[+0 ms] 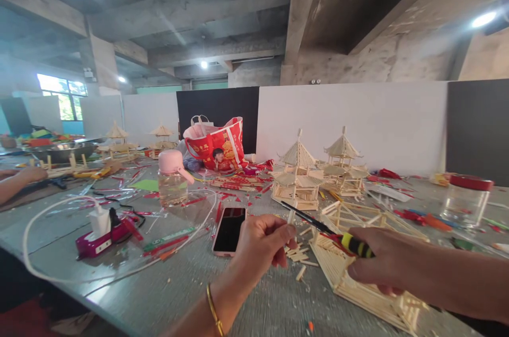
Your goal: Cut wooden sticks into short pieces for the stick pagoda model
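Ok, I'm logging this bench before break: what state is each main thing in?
Left hand: closed on small stick
Right hand: gripping yellow-handled tool
Near stick frame: no roof on
Stick pagoda: upright, roofed
Phone: face up, screen dark
Pink-lidded bottle: upright, lid on
Red-lidded jar: upright, lid on
Power strip: white adapter plugged in
Ceiling lamp: lit

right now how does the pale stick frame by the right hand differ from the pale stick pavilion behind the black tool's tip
The open frame of pale wooden sticks shows no peaked roof; the pale wooden-stick pavilion has one. The frame looks broad and low; the pavilion looks narrower and taller. The frame lies nearer, partly hidden by the right hand; the pavilion stands farther back. Both are built of pale sticks.
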Tool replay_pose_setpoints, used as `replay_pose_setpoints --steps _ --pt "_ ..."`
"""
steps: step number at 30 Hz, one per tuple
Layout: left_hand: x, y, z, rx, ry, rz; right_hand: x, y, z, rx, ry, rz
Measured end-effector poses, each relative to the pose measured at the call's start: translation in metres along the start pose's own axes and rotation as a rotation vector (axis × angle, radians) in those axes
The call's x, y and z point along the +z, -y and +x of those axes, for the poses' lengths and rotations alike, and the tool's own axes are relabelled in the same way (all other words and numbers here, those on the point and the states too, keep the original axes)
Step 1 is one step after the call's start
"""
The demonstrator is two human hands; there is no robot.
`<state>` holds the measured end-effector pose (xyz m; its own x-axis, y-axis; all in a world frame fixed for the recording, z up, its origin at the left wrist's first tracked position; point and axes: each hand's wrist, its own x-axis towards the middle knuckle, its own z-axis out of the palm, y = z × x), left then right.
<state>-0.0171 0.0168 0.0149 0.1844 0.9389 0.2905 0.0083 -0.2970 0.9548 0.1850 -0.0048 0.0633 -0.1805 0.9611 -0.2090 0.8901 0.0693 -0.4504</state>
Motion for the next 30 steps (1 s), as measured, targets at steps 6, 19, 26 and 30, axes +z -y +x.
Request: replay_pose_setpoints --steps 6,19,26,30 --pt "-0.001 -0.002 -0.001 0.035 -0.042 0.119 -0.004 0.000 0.005 -0.055 -0.009 -0.031" --pt "-0.005 -0.005 0.003 -0.119 0.022 -0.152 -0.009 0.016 0.011 -0.027 0.014 -0.094" --pt "-0.006 -0.005 0.004 -0.139 0.021 -0.199 -0.013 0.010 0.018 -0.063 0.150 0.058" --pt "-0.006 -0.004 0.005 -0.143 0.029 -0.230 -0.015 0.012 0.016 -0.051 0.152 0.061"
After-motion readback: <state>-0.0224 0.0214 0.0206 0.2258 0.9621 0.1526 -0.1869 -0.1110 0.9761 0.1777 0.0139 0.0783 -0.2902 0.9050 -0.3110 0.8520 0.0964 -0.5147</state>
